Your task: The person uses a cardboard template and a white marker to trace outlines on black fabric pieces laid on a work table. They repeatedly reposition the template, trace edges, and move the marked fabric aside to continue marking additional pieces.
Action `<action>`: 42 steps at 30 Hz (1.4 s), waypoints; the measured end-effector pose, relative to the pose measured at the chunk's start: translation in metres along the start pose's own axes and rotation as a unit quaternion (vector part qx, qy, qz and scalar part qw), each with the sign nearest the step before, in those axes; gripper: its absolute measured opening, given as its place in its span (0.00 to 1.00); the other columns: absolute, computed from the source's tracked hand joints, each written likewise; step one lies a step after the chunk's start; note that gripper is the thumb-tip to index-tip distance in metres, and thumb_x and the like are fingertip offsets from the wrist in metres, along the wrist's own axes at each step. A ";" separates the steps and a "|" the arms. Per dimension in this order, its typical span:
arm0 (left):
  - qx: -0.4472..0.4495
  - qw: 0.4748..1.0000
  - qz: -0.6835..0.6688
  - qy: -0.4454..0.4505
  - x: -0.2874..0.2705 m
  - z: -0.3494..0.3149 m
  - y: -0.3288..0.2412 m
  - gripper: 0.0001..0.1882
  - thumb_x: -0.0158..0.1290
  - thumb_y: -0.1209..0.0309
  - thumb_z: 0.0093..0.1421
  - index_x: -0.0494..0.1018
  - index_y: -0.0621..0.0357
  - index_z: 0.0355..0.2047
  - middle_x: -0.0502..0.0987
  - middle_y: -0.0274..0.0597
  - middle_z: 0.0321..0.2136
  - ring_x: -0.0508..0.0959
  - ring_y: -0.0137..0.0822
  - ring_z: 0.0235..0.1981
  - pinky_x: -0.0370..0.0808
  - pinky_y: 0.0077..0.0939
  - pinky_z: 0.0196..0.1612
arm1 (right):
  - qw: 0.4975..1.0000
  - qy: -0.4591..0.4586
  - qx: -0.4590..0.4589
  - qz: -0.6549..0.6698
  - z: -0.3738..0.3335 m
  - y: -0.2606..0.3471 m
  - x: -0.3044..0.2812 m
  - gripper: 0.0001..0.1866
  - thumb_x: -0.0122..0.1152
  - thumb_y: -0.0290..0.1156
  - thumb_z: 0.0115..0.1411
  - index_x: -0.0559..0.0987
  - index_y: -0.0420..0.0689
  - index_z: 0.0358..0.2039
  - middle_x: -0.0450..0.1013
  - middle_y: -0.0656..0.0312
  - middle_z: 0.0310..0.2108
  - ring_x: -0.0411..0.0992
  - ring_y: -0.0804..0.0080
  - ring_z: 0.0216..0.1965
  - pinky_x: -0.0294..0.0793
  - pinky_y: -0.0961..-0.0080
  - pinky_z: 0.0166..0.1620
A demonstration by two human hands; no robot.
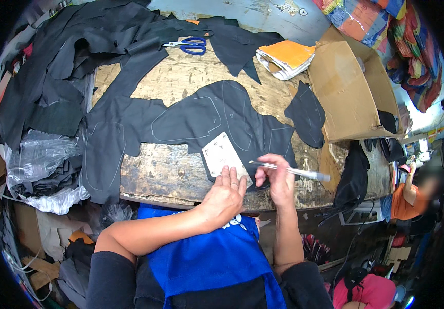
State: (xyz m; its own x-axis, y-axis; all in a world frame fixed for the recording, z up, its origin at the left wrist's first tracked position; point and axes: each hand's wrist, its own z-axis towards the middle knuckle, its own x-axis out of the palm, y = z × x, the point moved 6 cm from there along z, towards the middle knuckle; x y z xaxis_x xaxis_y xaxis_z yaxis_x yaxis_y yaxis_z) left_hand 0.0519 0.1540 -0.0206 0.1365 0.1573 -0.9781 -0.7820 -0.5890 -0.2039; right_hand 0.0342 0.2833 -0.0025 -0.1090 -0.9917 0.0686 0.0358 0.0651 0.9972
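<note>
A black sheet of leather-like material [186, 121] with an uneven outline lies across the worn wooden table [155, 172]. Pale curved outlines are drawn on it. On its near edge rests a white flat template [222, 153] with small dark marks. My left hand [225, 200] lies flat on the template's lower part, fingers stretched out. Just to the right, my right hand [280, 181] grips a slim silver pen [304, 172], its tip pointing left, near the template's right edge and apart from it. The pen's tip seems raised above the sheet.
Blue-handled scissors [193, 46] lie at the back. A heap of black material [72, 46] covers the far left, above a clear plastic bag [41, 159]. An orange-topped cloth stack [286, 55] sits beside an open cardboard box [340, 77]. Other people [412, 201] are at the right.
</note>
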 end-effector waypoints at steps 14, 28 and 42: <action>0.035 0.997 0.036 0.056 0.004 -0.002 -0.007 0.38 0.48 0.42 0.54 0.73 0.74 0.41 0.75 0.62 0.35 0.74 0.56 0.43 0.65 0.49 0.52 | 0.894 0.309 -0.087 -0.312 0.041 -0.006 0.082 0.06 0.63 0.28 0.51 0.78 0.38 0.26 0.75 0.56 0.26 0.73 0.64 0.31 0.72 0.71 0.36; 0.003 0.999 -0.005 0.035 -0.001 0.000 -0.002 0.43 0.52 0.45 0.52 0.65 0.76 0.53 0.68 0.66 0.49 0.65 0.62 0.54 0.64 0.47 0.55 | 0.927 0.230 -0.109 -0.276 0.076 -0.011 0.102 0.08 0.65 0.26 0.51 0.78 0.33 0.24 0.76 0.54 0.24 0.75 0.67 0.25 0.73 0.75 0.30; -0.058 0.979 -0.168 -0.102 -0.011 0.011 0.030 0.26 0.53 0.57 0.56 0.71 0.70 0.44 0.71 0.58 0.44 0.69 0.50 0.43 0.70 0.37 0.47 | 0.943 0.025 -0.045 -0.329 0.098 -0.007 0.066 0.06 0.65 0.26 0.51 0.79 0.36 0.25 0.76 0.59 0.19 0.73 0.79 0.20 0.72 0.79 0.26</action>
State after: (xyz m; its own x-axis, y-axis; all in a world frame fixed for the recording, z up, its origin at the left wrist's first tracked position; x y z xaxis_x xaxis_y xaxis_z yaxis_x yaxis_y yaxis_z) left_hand 0.0204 0.1431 -0.0160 0.2399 0.5061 -0.8284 -0.6381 -0.5609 -0.5275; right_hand -0.0704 0.2287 -0.0023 -0.0899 -0.8182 -0.5678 0.0616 -0.5736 0.8168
